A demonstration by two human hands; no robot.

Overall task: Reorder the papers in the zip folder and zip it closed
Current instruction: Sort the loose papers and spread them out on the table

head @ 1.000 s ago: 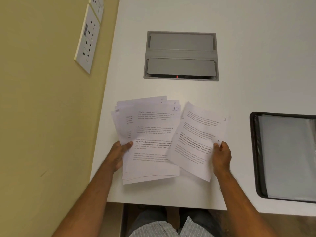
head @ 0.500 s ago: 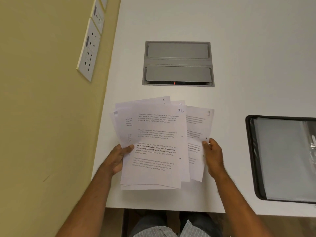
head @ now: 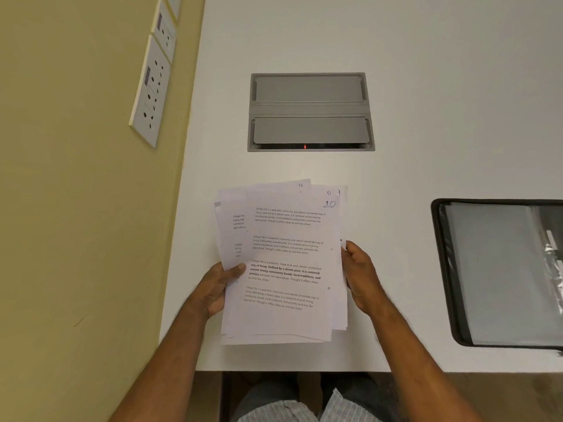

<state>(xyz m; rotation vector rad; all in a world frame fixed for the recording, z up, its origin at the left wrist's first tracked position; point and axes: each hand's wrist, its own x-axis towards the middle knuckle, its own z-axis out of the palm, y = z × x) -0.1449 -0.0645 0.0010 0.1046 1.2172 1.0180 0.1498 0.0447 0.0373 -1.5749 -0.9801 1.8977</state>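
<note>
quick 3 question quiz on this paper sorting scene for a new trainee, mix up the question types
1. True or false: the zip folder lies open on the table to the right of the papers.
2. Which handwritten number is on the top sheet? A) 3 B) 10 C) 7
3. Fill in: the left hand and right hand grip the papers by their ___ edges.

Key
1. True: it lies open, apart from the papers.
2. B: 10, at the top right corner.
3. Side: the left hand's thumb lies on top of the sheet, the right hand holds the opposite edge.
</note>
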